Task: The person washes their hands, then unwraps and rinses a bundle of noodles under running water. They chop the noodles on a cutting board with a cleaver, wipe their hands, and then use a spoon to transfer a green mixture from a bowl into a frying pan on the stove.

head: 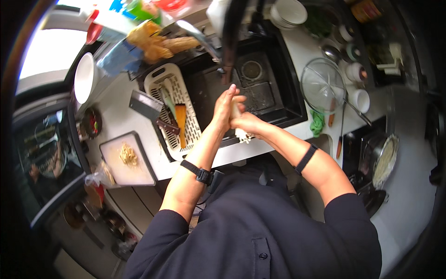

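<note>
Both hands are held together over the front of the black sink [289, 101], below the dark tap [228, 71]. A bundle of what look like enoki mushrooms [243, 136] is pressed between them, its small white caps sticking out under my right hand. My left hand [222, 108] lies along one side of the bundle with the fingers stretched away from me. My right hand [248, 122] wraps around the near part, hiding much of it. Left of the sink, a cream slotted draining basket [193, 122] holds a wooden spatula [180, 122], and a cleaver [146, 105] lies across its edge.
Pale shredded strips [128, 154] lie on a cutting board [141, 174] at the left. A wire-mesh strainer [322, 85] and a green cloth [317, 123] are right of the sink. White bowls [289, 14] stand behind, and a foil-rimmed pan [386, 162] sits far right.
</note>
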The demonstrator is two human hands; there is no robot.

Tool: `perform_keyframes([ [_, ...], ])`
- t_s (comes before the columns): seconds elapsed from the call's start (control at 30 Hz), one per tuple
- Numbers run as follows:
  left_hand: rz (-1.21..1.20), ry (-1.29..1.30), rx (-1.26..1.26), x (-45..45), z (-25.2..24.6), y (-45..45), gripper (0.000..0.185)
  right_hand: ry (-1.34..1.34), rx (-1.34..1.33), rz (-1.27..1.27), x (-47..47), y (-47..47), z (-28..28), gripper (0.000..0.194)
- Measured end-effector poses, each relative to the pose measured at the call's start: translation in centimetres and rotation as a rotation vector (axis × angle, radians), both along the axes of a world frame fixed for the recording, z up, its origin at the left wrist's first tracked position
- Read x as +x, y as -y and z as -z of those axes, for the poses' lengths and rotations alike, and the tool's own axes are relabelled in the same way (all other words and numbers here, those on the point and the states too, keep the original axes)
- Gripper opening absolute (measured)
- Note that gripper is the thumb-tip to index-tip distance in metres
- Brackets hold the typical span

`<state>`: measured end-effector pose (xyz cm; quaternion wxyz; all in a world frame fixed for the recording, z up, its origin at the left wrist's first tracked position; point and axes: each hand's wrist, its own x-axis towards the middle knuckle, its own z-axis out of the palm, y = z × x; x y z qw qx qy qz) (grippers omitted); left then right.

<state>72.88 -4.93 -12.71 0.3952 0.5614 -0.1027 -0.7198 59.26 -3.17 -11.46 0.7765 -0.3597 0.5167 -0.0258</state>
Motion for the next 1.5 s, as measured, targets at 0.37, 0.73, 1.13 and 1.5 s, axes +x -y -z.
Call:
perform_keyframes([
  [0.37, -0.033, -0.413, -0.166, 1.6, 2.0, -5.9, 0.068, -0.041, -0.459, -0.198, 2.8, 1.4, 2.9, 0.047],
  [0.73, -0.521, -0.597, -0.243, 6.1, 0.7, -4.4, 0.010, 0.143, -0.414, -0.285, -3.8, 5.9, -6.3, 0.068],
  [1.13, 0.068, 0.697, -0.218, 29.9, -6.8, -14.2, 0.031, -0.169, -1.286, -0.438, 14.6, 1.0, 1.1, 0.055],
  [1.5, 0.502, 1.724, 0.039, 63.7, -5.8, -31.0, 0.042, -0.667, -1.285, -0.564, 36.4, -4.9, 6.3, 0.084],
])
